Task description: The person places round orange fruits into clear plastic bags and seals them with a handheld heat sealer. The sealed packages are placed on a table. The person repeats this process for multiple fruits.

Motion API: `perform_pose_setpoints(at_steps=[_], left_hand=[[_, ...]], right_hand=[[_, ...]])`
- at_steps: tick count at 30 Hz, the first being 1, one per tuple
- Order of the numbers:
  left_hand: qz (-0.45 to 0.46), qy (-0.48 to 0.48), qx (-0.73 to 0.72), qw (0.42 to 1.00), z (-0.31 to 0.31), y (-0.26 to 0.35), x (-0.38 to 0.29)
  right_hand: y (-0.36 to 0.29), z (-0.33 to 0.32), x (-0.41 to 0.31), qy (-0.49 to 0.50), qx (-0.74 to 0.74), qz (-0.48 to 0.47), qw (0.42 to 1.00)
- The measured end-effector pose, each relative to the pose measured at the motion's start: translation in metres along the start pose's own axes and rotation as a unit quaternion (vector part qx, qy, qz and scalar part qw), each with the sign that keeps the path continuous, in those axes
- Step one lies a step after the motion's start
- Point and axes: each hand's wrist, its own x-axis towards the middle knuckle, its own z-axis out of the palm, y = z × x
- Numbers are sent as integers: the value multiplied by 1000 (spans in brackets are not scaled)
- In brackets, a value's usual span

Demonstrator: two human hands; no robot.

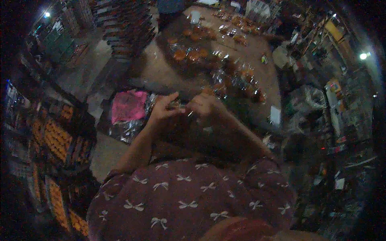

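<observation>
In the head view my left hand (166,107) is in front of my chest, thumb and fingers spread apart. Close to its fingertips is my right hand (203,104), with its fingers curled. A small bright glint (190,113) shows between the hands; dimness and blur hide what it belongs to and whether either hand grips anything. Left of my left hand lies a pink sheet or bag (129,106), with shiny clear plastic (128,131) below it. Beyond my right hand are several round orange-brown items in clear wrap (193,55), which look like baked goods.
The wrapped items spread over a brown table (268,72). Racks of trays with orange-brown pieces (55,137) stand at the left, and a tall stack of trays (123,33) stands at the far left. A clear plastic bag (313,98) and clutter lie to the right.
</observation>
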Motion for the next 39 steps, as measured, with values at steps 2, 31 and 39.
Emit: perform_pose_setpoints(at_steps=[2,31,39], left_hand=[[-84,6,-52,995,2,-5,-11],[130,69,-68,987,-24,90,-146],[7,62,-287,956,-18,78,-120]], right_hand=[[-6,7,-2,-12,20,71,997],[-185,37,59,404,187,190,875],[-139,43,32,438,456,361,686]])
